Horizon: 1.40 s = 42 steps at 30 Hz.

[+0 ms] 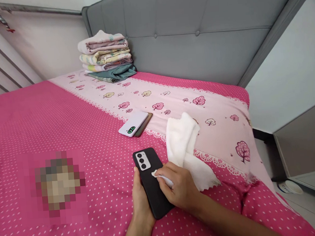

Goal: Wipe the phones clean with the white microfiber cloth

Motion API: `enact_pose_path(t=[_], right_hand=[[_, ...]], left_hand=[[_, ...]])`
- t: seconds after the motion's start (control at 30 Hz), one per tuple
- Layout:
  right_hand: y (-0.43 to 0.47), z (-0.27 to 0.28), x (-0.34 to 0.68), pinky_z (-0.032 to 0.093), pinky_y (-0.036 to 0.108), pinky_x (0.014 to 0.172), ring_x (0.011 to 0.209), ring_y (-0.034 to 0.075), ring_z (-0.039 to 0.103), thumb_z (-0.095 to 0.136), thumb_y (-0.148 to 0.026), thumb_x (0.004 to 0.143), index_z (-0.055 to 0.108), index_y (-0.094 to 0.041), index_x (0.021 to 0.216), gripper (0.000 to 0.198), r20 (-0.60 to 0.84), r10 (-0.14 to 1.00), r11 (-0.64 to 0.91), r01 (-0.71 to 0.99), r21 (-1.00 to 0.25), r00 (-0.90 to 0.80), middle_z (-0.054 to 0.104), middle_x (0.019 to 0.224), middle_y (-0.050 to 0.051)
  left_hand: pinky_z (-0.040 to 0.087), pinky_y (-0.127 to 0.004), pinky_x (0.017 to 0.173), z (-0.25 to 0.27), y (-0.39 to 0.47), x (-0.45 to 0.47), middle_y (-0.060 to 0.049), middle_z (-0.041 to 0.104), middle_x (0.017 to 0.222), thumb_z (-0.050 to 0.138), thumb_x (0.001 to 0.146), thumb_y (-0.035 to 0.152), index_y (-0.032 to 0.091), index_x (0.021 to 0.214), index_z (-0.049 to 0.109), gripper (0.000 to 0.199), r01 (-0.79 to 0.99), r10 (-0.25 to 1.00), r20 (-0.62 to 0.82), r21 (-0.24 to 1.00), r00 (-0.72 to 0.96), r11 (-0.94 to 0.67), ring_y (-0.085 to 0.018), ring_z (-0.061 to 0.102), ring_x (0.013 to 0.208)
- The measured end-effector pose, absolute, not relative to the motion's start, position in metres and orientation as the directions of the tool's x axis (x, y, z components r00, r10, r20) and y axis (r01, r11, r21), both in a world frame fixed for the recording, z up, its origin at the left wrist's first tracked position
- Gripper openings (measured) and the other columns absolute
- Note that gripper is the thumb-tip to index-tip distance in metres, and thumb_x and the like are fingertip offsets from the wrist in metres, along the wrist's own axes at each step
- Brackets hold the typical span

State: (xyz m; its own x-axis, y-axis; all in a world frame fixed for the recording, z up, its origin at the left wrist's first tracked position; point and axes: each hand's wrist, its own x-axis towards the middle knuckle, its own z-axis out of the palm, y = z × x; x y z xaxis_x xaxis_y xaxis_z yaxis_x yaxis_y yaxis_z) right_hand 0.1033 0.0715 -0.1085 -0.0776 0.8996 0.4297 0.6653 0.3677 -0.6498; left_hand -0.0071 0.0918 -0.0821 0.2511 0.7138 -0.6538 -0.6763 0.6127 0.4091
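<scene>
A black phone (pixel 153 193) with a pale camera panel and several dark lenses lies tilted, back side up, in my left hand (pixel 141 203). The left fingers wrap its left edge and are mostly hidden beneath it. My right hand (pixel 180 185) pinches a bunched tip of white cloth (pixel 182 141) against the phone's back. The rest of that cloth seems to spread over the bed behind the hand, though the hand hides the join. Farther up lie a white phone (pixel 136 121) with green-ringed lenses and a brownish phone (pixel 146 125) partly under it.
Pink dotted bedding (pixel 100 151) covers the bed. Folded cloths (pixel 105 55) are stacked against the grey headboard (pixel 171 22). A pixelated patch (pixel 57 184) at left hides something. On the right, a white tub (pixel 290 187) stands on the floor near a cabinet (pixel 309 138).
</scene>
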Motion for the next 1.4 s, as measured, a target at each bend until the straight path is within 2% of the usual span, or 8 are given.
enact_pose_path(t=[0.8, 1.4], right_hand=[[0.0721, -0.1079, 0.1037, 0.044, 0.025, 0.066, 0.070, 0.014, 0.057, 0.046, -0.015, 0.079, 0.062, -0.019, 0.089, 0.018, 0.431, 0.899, 0.367, 0.670, -0.645, -0.077, 0.059, 0.078, 0.004], [0.0714, -0.1068, 0.1031, 0.044, 0.024, 0.066, 0.070, 0.014, 0.057, 0.047, -0.015, 0.079, 0.062, -0.019, 0.089, 0.018, 0.441, 0.894, 0.371, 0.677, -0.635, -0.077, 0.060, 0.078, 0.004]], left_hand=[[0.050, -0.042, 0.077, -0.0799, 0.0910, -0.0071, -0.015, 0.070, 0.076, 0.039, 0.085, 0.046, 0.008, 0.082, 0.065, 0.046, -0.679, 0.707, -0.661, 0.400, 0.252, 0.616, -0.027, 0.067, 0.075], [0.049, -0.044, 0.079, -0.0796, 0.0912, -0.0066, -0.014, 0.070, 0.076, 0.039, 0.085, 0.046, 0.008, 0.086, 0.065, 0.046, -0.684, 0.708, -0.655, 0.391, 0.263, 0.616, -0.028, 0.067, 0.076]])
